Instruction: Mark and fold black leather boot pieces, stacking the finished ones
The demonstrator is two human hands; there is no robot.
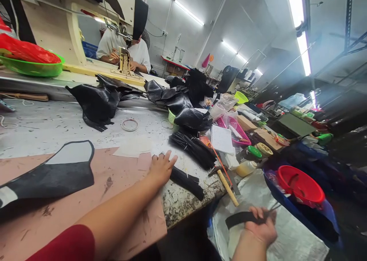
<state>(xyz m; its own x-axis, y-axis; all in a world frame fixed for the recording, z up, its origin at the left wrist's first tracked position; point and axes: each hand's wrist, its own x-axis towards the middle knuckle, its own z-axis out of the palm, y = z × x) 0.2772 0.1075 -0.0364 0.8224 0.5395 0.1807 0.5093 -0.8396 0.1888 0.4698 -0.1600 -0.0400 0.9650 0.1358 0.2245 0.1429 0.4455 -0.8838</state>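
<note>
My left hand (163, 170) lies on the worktable with its fingers apart, over the near end of a stack of black strips (186, 182). Off the table's right edge, my right hand (261, 225) is closed around a black strip (241, 218), whose free end points left. A thin dark point sticks out past those fingers; I cannot make out what it belongs to. A tied bundle of black strips (195, 148) lies just beyond my left hand. At far left, a black cut piece with a pale panel (57, 175) rests on a pinkish sheet (120, 211).
A hammer (228, 186) lies at the table's right edge, near a notebook (222, 138) and jars. Black leather-like pieces (100, 100) lie before a sewing machine (51, 27); a person (140, 54) sits behind it. White sacking (286, 234) and a red basin (301, 184) stand right.
</note>
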